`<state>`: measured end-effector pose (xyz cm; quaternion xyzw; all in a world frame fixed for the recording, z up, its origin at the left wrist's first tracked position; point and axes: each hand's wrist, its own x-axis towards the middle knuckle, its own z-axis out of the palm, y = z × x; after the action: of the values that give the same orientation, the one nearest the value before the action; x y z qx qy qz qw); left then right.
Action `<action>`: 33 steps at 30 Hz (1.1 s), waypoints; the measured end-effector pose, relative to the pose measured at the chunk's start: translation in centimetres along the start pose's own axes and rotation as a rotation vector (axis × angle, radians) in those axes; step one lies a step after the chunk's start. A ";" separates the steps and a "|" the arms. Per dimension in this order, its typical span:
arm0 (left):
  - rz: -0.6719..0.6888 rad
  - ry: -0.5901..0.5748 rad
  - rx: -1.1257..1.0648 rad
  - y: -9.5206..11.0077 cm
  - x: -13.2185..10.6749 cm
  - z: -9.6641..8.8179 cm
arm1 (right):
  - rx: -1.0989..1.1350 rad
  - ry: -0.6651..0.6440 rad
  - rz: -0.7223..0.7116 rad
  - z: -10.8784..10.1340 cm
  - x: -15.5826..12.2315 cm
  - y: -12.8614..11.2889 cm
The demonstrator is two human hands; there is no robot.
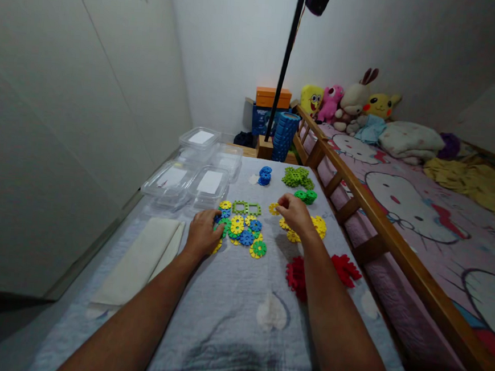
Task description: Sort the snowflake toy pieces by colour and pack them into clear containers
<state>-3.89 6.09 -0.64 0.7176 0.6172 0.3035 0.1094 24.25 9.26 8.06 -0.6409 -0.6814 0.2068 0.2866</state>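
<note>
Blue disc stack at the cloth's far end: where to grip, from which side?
Probably pinch the blue disc stack across its sides, coming down from above: it stands as a short upright column, and bare cloth separates it from the green pile.

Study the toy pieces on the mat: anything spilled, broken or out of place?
Nothing stands out. Green pile, blue stack and red pieces lie sorted on the mat; left hand rests on a mixed cluster, right hand by the yellow pile.
</note>
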 end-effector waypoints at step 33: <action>0.010 -0.006 0.001 0.0 0.0 -0.1 | -0.456 -0.259 -0.131 4.3 1.7 -1.3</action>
<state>-3.93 6.06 -0.55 0.7218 0.6132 0.3016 0.1093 20.39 11.21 5.88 -0.6116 -0.7814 0.1095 0.0579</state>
